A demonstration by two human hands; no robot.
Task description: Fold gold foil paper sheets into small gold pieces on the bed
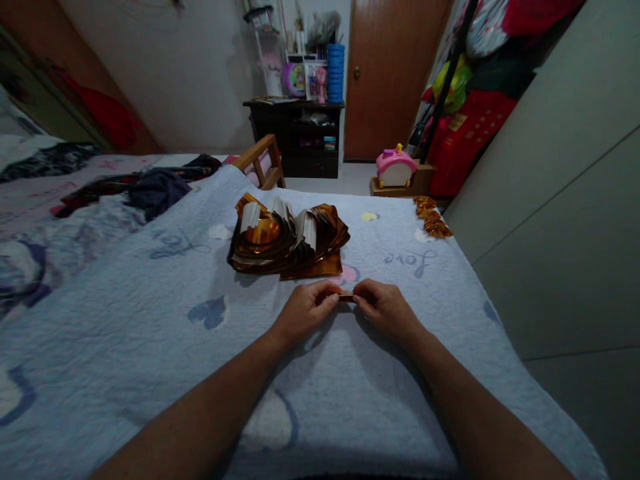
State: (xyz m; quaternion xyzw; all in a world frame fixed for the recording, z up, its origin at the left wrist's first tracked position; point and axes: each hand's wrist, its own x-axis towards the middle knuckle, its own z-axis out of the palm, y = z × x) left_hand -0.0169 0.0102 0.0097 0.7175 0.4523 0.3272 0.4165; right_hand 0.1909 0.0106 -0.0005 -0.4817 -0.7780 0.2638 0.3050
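Observation:
Between my two hands is a narrow folded strip of gold foil paper (346, 297), pinched at both ends just above the bed. My left hand (309, 308) grips its left end with thumb and fingers. At the right end, the thumb and fingers of my right hand (384, 305) are closed on the same strip. Most of it is hidden by the fingers. Just beyond my hands lies a bulky, curled stack of gold foil paper sheets (287, 240) with whitish undersides. Several crumpled or folded gold foil pieces (433, 219) sit at the bed's far right edge.
A pale blue quilt (210, 373) with heart prints covers the bed. Dark clothes (160, 190) lie at the left. Past the far edge stand a wooden chair (265, 163), a dark cabinet (295, 133) and a pink toy (396, 167). A pale wardrobe (555, 220) borders the right.

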